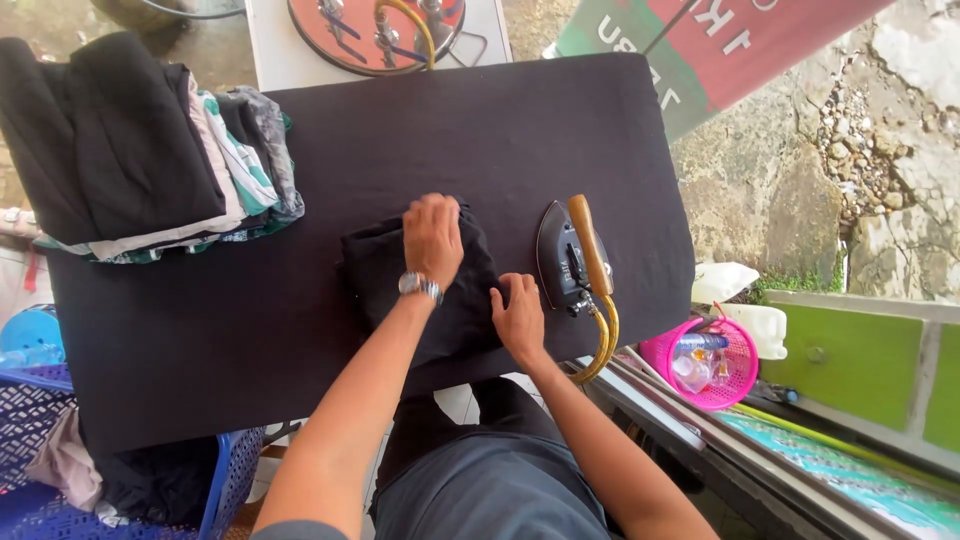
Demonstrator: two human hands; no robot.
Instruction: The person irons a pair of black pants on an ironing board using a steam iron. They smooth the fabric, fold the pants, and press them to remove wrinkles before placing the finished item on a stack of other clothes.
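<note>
- My left hand (433, 237) lies flat, fingers spread, on folded black garment (425, 290), mid ironing table (200, 330).
- Right hand (518, 318) open, pressing its right edge.
- Iron (572, 258) just beside.
- Red/green sign (700, 45) top right; pink basket (705, 362) w/ bottles lower right.

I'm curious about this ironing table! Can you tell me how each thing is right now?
Left hand: flat on the black garment.
Right hand: pressing its edge.
Black garment: folded small.
Iron: resting on the table, untouched.
Clothes pile: folded, stacked.
Pink basket: upright, holding bottles.
Blue basket: holding loose clothes.
</note>
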